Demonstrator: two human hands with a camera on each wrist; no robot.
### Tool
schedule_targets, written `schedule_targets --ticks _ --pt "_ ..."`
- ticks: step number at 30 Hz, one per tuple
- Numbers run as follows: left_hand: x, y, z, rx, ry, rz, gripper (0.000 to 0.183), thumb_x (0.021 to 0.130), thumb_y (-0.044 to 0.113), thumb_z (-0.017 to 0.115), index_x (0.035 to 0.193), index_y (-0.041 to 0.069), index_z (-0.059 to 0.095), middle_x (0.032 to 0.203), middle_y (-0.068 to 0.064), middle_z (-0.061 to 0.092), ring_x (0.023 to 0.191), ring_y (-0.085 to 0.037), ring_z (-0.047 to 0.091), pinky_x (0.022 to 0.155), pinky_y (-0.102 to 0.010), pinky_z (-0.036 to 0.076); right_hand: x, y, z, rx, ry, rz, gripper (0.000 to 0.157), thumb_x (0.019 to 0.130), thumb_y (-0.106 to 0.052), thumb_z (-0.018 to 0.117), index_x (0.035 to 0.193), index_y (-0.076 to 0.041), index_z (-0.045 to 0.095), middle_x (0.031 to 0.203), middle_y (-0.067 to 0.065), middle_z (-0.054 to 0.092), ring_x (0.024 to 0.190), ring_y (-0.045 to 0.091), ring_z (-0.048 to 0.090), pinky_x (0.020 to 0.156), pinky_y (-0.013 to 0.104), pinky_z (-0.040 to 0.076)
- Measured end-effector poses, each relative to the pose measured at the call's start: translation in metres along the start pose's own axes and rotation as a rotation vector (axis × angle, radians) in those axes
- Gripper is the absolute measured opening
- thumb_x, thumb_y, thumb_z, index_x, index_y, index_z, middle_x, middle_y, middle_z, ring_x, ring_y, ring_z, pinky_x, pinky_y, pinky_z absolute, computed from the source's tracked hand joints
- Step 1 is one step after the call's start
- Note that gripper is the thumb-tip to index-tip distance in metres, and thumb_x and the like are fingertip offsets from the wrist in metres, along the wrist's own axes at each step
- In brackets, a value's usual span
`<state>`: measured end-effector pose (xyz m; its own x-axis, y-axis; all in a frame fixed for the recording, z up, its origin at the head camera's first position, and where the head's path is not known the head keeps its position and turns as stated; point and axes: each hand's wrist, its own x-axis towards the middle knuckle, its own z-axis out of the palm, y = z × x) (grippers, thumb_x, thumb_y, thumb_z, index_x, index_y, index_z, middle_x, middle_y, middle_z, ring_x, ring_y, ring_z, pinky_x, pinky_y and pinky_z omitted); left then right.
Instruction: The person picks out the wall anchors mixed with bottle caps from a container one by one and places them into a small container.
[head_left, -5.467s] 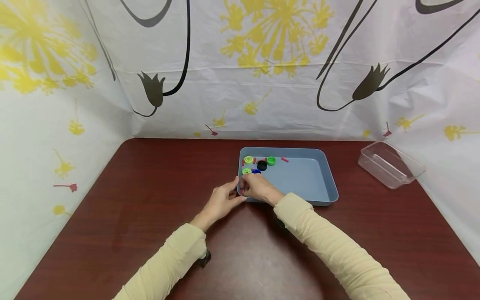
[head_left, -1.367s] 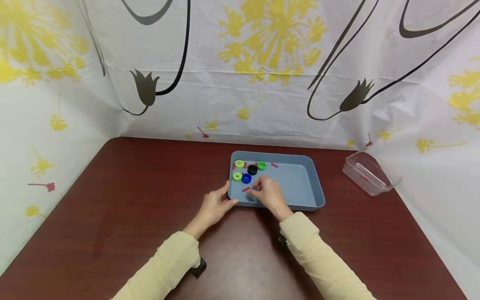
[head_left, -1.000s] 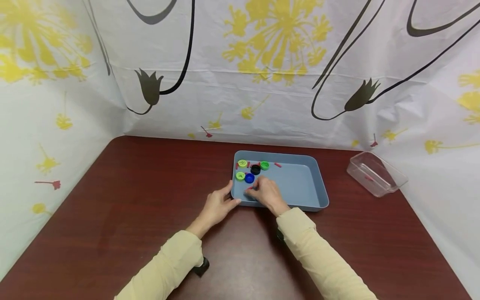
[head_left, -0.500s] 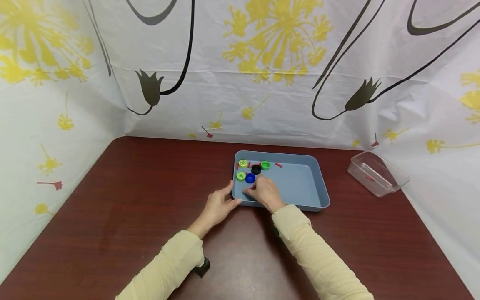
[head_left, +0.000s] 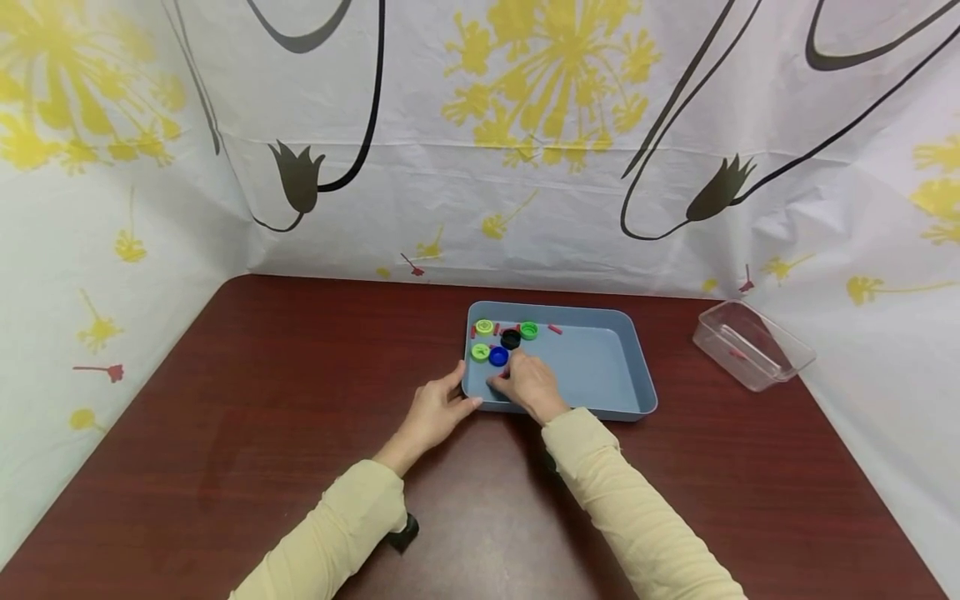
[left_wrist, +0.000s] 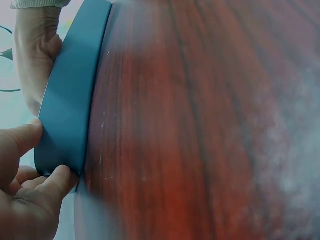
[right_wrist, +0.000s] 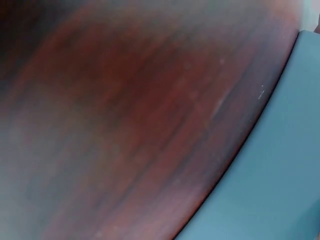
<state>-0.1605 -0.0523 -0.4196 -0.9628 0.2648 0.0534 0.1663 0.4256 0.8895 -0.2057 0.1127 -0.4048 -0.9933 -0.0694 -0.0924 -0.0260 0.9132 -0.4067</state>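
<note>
My left hand [head_left: 432, 414] grips the near left corner of a blue-grey tray [head_left: 611, 414]. In the left wrist view its fingertips press the outside of the tray wall [left_wrist: 75, 95]. Reaching inside the tray, my right hand [head_left: 531, 385] pinches a short red stick, mostly hidden by the fingers. Just beyond those fingers lies a blue bottle cap [head_left: 498, 357], with a yellow-green cap [head_left: 480, 352] to its left. Further back are a black cap [head_left: 511, 339], a green cap [head_left: 528, 331] and another yellow-green cap [head_left: 484, 327]. Several red sticks [head_left: 554, 329] lie among and beside them.
A clear plastic container [head_left: 752, 346] stands right of the tray, with a red piece [head_left: 738, 354] showing inside. The dark wooden table [head_left: 315, 367] meets a patterned white sheet [head_left: 420, 192] at the back and sides.
Earlier the right hand was in the tray's near left corner. It then moved right and took hold of a red stick. A red piece now shows in the clear container. The left hand stayed at the corner.
</note>
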Motion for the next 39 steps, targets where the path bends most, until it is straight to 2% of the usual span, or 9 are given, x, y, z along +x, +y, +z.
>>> schedule_targets --ticks 5,10,23,32,39 --pt "0.001 0.000 0.000 0.039 0.006 0.012 0.065 0.088 0.018 0.067 0.141 -0.004 0.036 0.146 -0.017 0.037 0.119 -0.025 0.054 0.090 -0.034 0.050 0.000 0.001 -0.002 -0.001 -0.001 -0.006 0.024 0.080 -0.029 0.073 0.083 -0.005 0.068 0.076 0.005 0.068 0.069 0.019 0.062 0.061 0.031 0.049" --pt "0.000 -0.001 0.000 0.062 0.014 0.026 0.065 0.088 0.018 0.067 0.141 -0.005 0.036 0.145 -0.018 0.038 0.117 -0.026 0.055 0.089 -0.035 0.051 -0.001 0.001 -0.002 0.002 -0.002 -0.016 0.022 0.080 -0.028 0.074 0.073 -0.007 0.069 0.068 0.003 0.066 0.063 0.016 0.058 0.055 0.028 0.045" --pt "0.000 -0.002 0.004 0.017 0.037 0.013 0.065 0.088 0.018 0.067 0.140 -0.005 0.037 0.144 -0.018 0.039 0.117 -0.027 0.055 0.088 -0.036 0.051 -0.002 0.006 -0.004 0.073 0.028 -0.044 0.025 0.078 -0.024 0.075 0.063 -0.007 0.063 0.061 0.002 0.059 0.058 0.015 0.052 0.052 0.024 0.039" --pt "-0.001 -0.004 0.006 -0.043 0.026 -0.020 0.065 0.088 0.017 0.066 0.142 -0.003 0.035 0.146 -0.017 0.037 0.120 -0.028 0.053 0.090 -0.036 0.050 -0.005 0.015 -0.006 0.235 0.079 -0.054 0.022 0.079 -0.021 0.075 0.072 -0.004 0.062 0.065 0.004 0.060 0.059 0.014 0.052 0.052 0.023 0.039" --pt "-0.002 -0.002 0.007 -0.038 0.034 -0.021 0.065 0.087 0.015 0.067 0.142 -0.003 0.035 0.146 -0.017 0.037 0.120 -0.027 0.053 0.089 -0.036 0.050 -0.007 0.030 -0.023 0.311 0.200 -0.091 0.020 0.081 -0.019 0.073 0.082 -0.003 0.061 0.067 0.007 0.062 0.055 0.014 0.052 0.051 0.024 0.040"
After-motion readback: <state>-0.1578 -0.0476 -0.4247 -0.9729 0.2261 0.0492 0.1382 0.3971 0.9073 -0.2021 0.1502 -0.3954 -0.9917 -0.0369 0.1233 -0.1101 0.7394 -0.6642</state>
